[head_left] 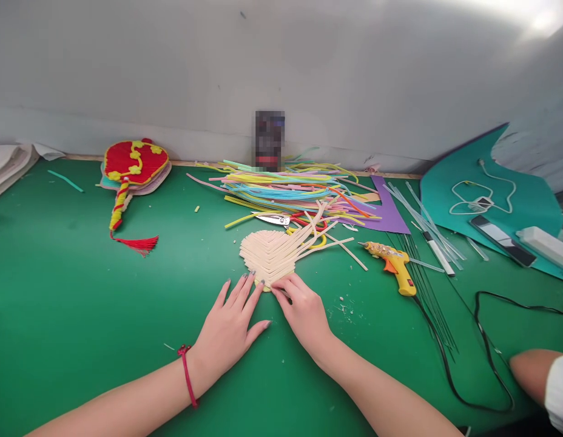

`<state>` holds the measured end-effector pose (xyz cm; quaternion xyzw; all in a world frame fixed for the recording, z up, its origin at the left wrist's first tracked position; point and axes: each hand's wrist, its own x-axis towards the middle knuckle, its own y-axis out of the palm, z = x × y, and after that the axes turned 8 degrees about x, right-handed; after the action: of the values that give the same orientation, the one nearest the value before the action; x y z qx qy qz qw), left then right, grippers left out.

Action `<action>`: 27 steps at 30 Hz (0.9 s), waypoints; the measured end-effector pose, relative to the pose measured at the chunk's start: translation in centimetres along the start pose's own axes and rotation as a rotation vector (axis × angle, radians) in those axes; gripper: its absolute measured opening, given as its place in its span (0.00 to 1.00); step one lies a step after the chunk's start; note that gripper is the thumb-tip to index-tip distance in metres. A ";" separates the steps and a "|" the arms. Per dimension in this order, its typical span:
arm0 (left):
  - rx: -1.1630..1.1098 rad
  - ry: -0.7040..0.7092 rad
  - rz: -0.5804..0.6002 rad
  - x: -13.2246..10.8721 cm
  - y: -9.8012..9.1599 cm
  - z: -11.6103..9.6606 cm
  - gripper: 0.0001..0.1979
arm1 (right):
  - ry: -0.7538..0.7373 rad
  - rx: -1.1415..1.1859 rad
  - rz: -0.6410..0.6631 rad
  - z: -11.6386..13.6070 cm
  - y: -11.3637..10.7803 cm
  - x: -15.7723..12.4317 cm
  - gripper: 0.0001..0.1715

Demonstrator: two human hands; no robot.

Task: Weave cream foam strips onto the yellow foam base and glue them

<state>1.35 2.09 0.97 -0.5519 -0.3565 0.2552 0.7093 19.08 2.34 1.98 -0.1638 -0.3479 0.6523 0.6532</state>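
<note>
A cream leaf-shaped piece (266,252) of pipe cleaners laid side by side in a V pattern lies flat on the green table. Its loose ends fan out to the upper right, and a bit of yellow-green shows at its lower tip. My left hand (233,318) lies flat with fingers spread, its fingertips touching the lower left edge of the piece. At the lower right edge, my right hand (304,306) has thumb and index finger pinched together; what is between them is hidden. Just behind the piece are scissors (275,220) with red handles, partly covered by the loose ends.
A heap of coloured pipe cleaners (281,188) lies at the back. To the right are a yellow glue gun (393,264) with a black cord, glue sticks (424,221) and a phone (502,240). A red fan (136,164) sits left. Another person's arm (531,373) shows lower right.
</note>
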 end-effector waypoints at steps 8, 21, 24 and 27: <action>0.029 0.003 0.008 0.1 0.1 -0.1 0.31 | -0.015 0.006 0.043 -0.7 -0.1 0.7 0.10; 0.028 0.017 0.014 0.1 0.1 -0.1 0.33 | -0.609 -0.123 0.550 -2.2 -2.7 7.3 0.09; 0.033 0.016 0.026 0.2 0.0 -0.1 0.33 | -0.643 -0.091 0.621 -2.5 -2.8 8.3 0.08; 0.027 0.001 0.040 0.2 -0.1 -0.1 0.33 | -0.644 -0.094 0.508 -3.0 -3.2 7.7 0.09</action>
<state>1.58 2.14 1.12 -0.5496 -0.3416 0.2737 0.7116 22.71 10.21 3.80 -0.0619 -0.5123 0.7941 0.3210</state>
